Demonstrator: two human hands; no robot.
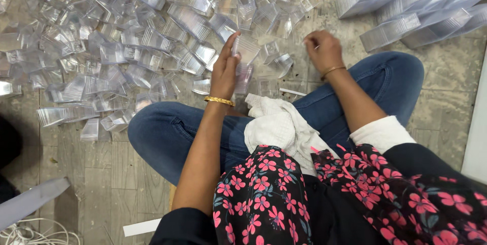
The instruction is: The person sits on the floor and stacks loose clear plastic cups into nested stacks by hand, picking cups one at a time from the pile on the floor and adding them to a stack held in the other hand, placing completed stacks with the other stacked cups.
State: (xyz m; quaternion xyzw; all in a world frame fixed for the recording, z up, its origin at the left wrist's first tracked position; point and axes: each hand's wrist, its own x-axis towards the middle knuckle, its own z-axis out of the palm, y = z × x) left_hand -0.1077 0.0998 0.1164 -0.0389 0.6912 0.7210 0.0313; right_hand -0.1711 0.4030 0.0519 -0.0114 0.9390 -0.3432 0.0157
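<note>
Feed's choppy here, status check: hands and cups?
Left hand grips stack of clear cups. Right hand closed beside loose cups on floor. White cloth on lap.

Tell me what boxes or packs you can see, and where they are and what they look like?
Loose clear plastic containers: heaped on the floor, upper left; small, see-through, ribbed.
Stacked clear containers: upper right, in long nested rows.
Small stack: clear, held in the left hand.
No labels, signs or screens.

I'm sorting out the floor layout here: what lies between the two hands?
In the head view, between the left hand, which holds a stack of clear plastic cups, and the right hand, a few loose clear cups lie on the floor.
</note>
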